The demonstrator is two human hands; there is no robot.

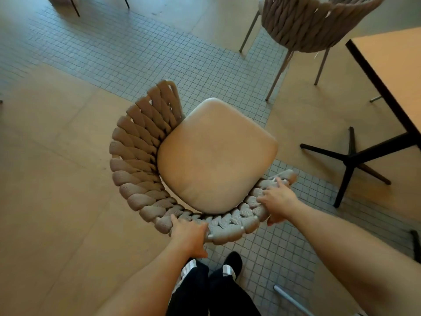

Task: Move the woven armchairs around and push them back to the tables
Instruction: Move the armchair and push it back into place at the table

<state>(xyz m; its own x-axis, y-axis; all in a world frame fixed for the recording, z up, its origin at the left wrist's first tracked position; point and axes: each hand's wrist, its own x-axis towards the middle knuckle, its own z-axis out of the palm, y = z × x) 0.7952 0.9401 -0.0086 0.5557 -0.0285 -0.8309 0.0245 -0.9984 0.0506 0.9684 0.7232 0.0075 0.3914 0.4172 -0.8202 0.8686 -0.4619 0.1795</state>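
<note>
Both hands grip the near chair point(205, 156)'s woven rim: left hand point(189, 236) nearest, right hand point(276, 199) at right.

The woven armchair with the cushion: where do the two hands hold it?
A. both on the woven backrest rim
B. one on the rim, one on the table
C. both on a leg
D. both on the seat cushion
A: the left hand and the right hand both grip the rim of the woven armchair, apart from each other.

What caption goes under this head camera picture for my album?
Both hands, left and right, grip the beige woven rope armchair near the light wooden table.
</note>
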